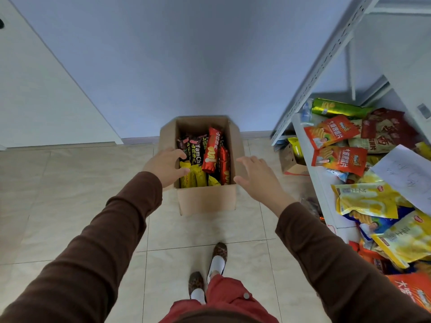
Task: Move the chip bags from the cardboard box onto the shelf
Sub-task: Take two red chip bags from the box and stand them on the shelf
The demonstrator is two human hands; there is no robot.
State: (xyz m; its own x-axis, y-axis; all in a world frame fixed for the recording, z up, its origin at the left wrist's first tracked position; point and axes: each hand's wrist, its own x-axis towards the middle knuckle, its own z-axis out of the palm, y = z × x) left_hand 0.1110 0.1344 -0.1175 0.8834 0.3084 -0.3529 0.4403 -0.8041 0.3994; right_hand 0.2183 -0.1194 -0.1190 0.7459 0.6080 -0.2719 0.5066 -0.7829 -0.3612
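At centre frame the left hand [164, 165] reaches over the left rim of the cardboard box [206, 201], fingers loosely spread and gripping nothing, while the chip bags [211, 157] stand packed upright inside. The right hand [255, 177] hovers open just right of the box. The bags look light, crinkly and easily crushed, so pinching the top seams seems safest before carrying them to the shelf [319, 183] at the right edge.

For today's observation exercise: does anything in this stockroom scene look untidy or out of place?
Yes. The chip bags on the shelf lie in a jumbled, overlapping heap, not in rows, and a sheet of white paper rests loosely on top of them. The cardboard box looks orderly.
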